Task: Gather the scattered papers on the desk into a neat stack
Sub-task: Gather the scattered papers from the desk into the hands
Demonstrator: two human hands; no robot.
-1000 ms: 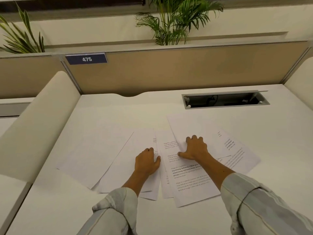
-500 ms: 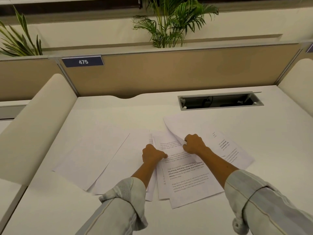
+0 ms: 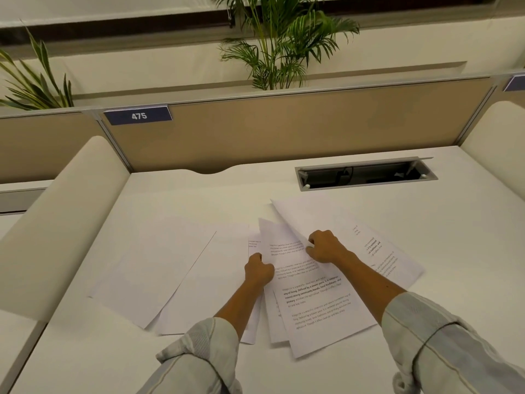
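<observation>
Evidently the right hand (image 3: 324,247) is pinching the lifted edge of one printed sheet (image 3: 287,237), while the left hand (image 3: 257,270) is curling closed on the overlapping printed pages (image 3: 315,305), likely drawing them together; blank sheets (image 3: 159,263) are lying left on the bench (image 3: 454,228).

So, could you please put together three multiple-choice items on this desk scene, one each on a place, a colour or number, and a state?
1. Where is the open cable tray?
A. the desk's far right
B. the near left corner
C. under the papers

2. What number is on the blue plate?
A. 457
B. 475
C. 745

3. How do the papers lie?
A. in a squared stack
B. fanned out and overlapping
C. rolled up

Answers:
1 A, it sits beyond the right hand, near the divider.
2 B, white digits read 475.
3 B, edges splay at differing angles around the left hand.
</observation>
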